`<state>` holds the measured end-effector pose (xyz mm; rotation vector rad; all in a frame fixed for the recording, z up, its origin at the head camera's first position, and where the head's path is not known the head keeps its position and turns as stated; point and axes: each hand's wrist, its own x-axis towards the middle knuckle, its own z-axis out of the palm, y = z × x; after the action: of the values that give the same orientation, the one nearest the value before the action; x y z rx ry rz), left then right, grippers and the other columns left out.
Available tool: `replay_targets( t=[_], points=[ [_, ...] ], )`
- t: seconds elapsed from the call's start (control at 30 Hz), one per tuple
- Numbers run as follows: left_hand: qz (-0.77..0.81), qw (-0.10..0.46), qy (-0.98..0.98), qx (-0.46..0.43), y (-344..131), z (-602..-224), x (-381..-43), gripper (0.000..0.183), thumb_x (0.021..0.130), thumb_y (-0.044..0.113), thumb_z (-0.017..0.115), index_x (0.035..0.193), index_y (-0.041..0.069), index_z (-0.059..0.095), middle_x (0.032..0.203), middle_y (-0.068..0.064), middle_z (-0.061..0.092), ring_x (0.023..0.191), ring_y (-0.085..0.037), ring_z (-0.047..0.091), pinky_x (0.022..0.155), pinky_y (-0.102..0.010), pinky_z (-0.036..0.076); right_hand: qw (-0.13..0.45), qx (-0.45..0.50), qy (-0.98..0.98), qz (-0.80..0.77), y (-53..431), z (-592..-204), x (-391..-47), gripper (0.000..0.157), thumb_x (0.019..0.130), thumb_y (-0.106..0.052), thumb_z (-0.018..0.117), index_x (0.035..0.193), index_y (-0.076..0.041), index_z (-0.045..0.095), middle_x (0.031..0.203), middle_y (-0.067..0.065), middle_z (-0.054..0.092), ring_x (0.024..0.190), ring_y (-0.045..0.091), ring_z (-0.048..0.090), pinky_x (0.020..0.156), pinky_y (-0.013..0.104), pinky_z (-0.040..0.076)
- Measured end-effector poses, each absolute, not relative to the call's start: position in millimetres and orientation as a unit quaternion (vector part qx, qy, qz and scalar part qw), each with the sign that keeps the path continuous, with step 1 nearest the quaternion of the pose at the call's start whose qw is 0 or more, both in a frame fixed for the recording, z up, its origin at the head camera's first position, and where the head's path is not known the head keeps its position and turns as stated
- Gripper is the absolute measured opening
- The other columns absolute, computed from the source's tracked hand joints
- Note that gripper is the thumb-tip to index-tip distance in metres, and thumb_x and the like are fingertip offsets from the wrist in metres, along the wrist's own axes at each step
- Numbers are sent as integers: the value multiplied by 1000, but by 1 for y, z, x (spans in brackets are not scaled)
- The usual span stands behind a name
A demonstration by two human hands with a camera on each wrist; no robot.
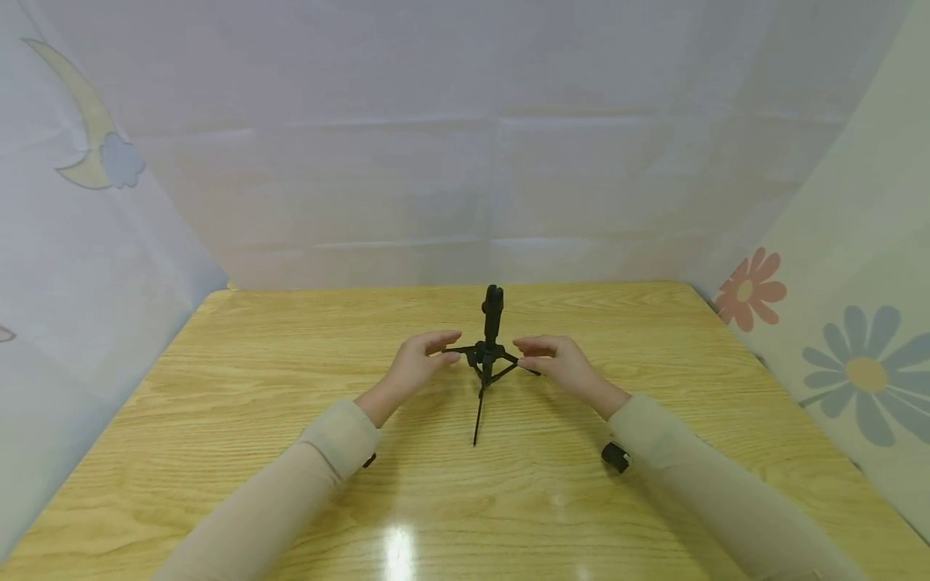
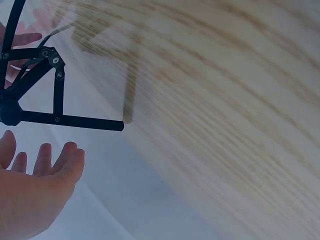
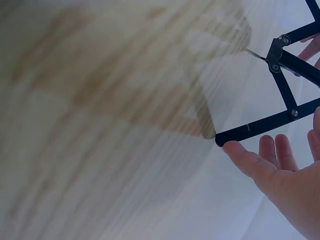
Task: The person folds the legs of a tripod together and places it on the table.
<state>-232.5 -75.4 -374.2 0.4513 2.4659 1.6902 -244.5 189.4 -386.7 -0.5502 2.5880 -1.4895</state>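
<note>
A small black tripod (image 1: pixel 491 319) stands upright on the wooden table with its legs spread. Its hinged braces show close up in the left wrist view, where one leg (image 2: pixel 85 121) points outward above my fingers. On the tripod's left side, my left hand (image 1: pixel 420 361) has its fingers extended and apart from the leg. To the right, my right hand (image 1: pixel 559 363) reaches toward another leg (image 3: pixel 255 127) with fingers loosely extended. One of its fingers overlaps that leg's end in the right wrist view; whether they touch, I cannot tell.
The light wood table (image 1: pixel 240 363) meets a pale cloth backdrop (image 1: pixel 363 186) behind and at both sides. A small black piece (image 1: pixel 615 457) shows beside my right cuff, and another black bit (image 1: pixel 369 460) peeks out by the left cuff.
</note>
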Motion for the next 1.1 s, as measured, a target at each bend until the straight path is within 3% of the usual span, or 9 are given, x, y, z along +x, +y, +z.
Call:
replay_targets(
  t=[0.43,0.73,1.1],
  points=[
    [597,36,787,151,-62,-353,-232,46,97,22,63,139,8,53,136,-12,56,122,-26,55,99,-44,46,57,-182,856,-480,184,-389,-247,38,95,-8,63,130,8,57,131,24,56,117,39,54,90,46,52],
    [602,10,784,151,-52,-339,-230,51,95,19,65,142,7,49,139,-13,53,127,-31,50,99,-44,47,55,-183,867,-460,181,-386,-247,34,95,-5,62,126,8,60,129,24,58,114,39,56,89,46,52],
    [594,-10,787,168,-36,-331,-232,61,92,19,69,147,11,44,148,-6,45,134,-24,42,106,-44,40,46,-198,879,-432,177,-386,-250,29,94,-4,64,120,7,65,120,23,63,110,38,59,86,43,54]
  ],
)
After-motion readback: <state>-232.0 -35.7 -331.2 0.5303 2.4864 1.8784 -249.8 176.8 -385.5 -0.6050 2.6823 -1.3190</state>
